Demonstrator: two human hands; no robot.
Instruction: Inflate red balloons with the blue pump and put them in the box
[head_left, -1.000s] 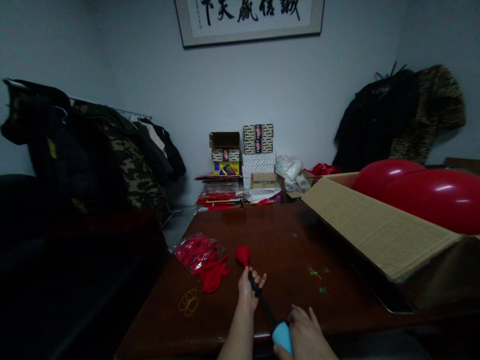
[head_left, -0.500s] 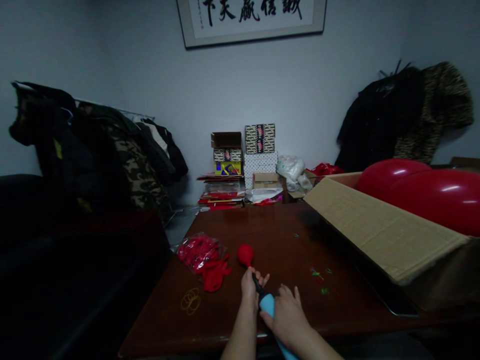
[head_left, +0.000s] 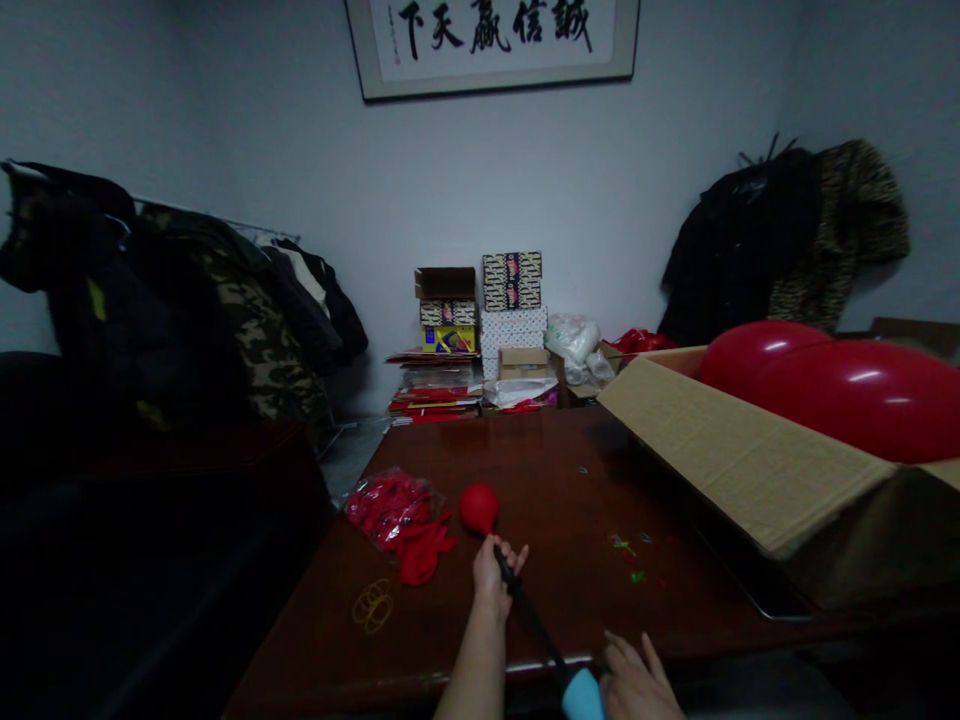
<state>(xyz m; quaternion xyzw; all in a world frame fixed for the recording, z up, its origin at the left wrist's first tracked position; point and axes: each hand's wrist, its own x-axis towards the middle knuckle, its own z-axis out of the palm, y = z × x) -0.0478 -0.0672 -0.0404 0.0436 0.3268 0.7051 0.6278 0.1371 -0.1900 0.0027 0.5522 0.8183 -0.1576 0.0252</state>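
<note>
My left hand [head_left: 491, 580] is closed round the front end of a black hand pump [head_left: 534, 622], pinching the neck of a small red balloon [head_left: 478, 507] onto its nozzle. The balloon is partly inflated and hovers just above the dark wooden table [head_left: 555, 500]. My right hand [head_left: 634, 685] is at the bottom edge, gripping the pump's light blue handle [head_left: 583, 695], which is pulled back so the black shaft shows.
A clear bag of red balloons [head_left: 386, 503] and loose red balloons [head_left: 420, 552] lie left of my hand, with yellow rubber bands [head_left: 373, 605] nearer. A cardboard box [head_left: 750, 460] holding big inflated red balloons [head_left: 847, 385] fills the right. Stacked boxes [head_left: 510, 300] stand at the wall.
My right hand pushed the blue handle forward toward my left hand, then pulled it back out. The small red balloon has grown slightly.
</note>
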